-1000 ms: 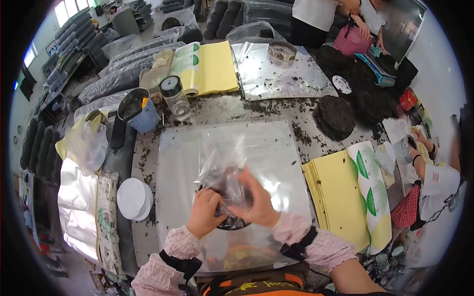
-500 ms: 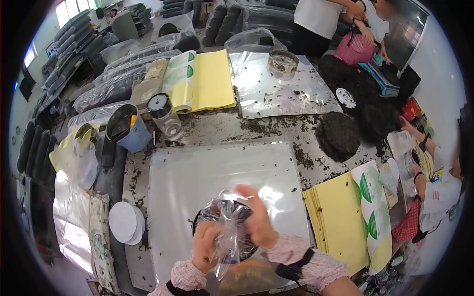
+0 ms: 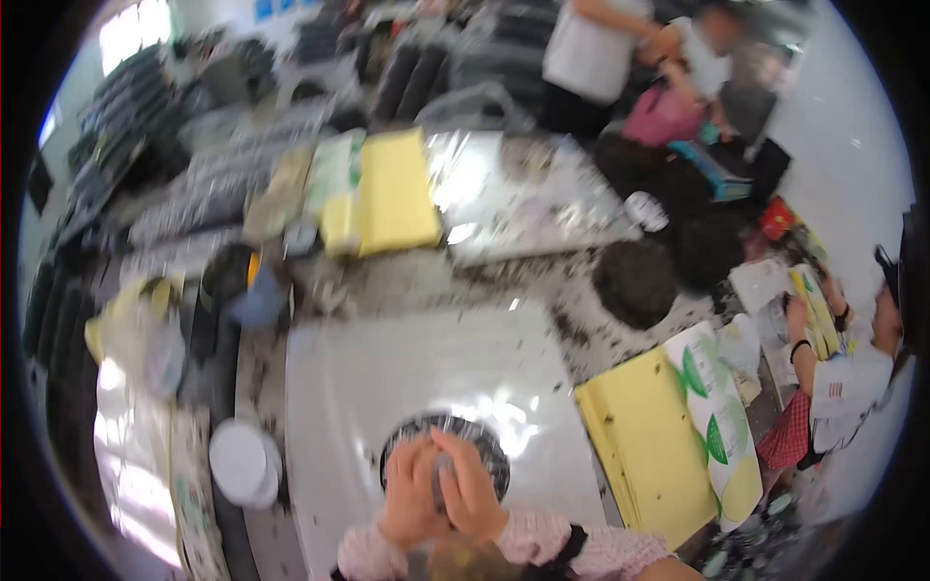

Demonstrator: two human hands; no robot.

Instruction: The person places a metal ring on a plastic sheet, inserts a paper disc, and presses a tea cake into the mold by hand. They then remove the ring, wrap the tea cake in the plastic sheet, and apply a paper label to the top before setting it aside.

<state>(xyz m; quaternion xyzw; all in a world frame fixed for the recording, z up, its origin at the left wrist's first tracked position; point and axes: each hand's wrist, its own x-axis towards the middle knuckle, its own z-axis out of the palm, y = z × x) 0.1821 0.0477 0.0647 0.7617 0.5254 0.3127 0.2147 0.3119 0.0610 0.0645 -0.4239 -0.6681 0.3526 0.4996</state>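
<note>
A dark round bundle under a clear plastic bag (image 3: 492,447) lies on the shiny metal sheet (image 3: 358,378) in front of me. Both hands meet over its middle. My left hand (image 3: 415,489) has its fingers close together, pointing forward, and closed against the plastic. My right hand (image 3: 472,489) leans in from the other side, its fingertips almost touching the left ones. Between the palms a little bunched plastic shows. The hands cover the near part of the bundle, and the picture is slightly blurred.
White discs (image 3: 244,463) lie at the left, with a blue bucket (image 3: 260,295) beyond. Yellow paper (image 3: 644,445) lies on the right. Round dark cakes (image 3: 635,283) sit behind it. A co-worker's arm (image 3: 804,358) is at the right; other people stand at the back.
My right hand has come down from beside the bunched plastic and joined my left hand over the bundle. The upright plastic tuft is now mostly covered. The view has shifted.
</note>
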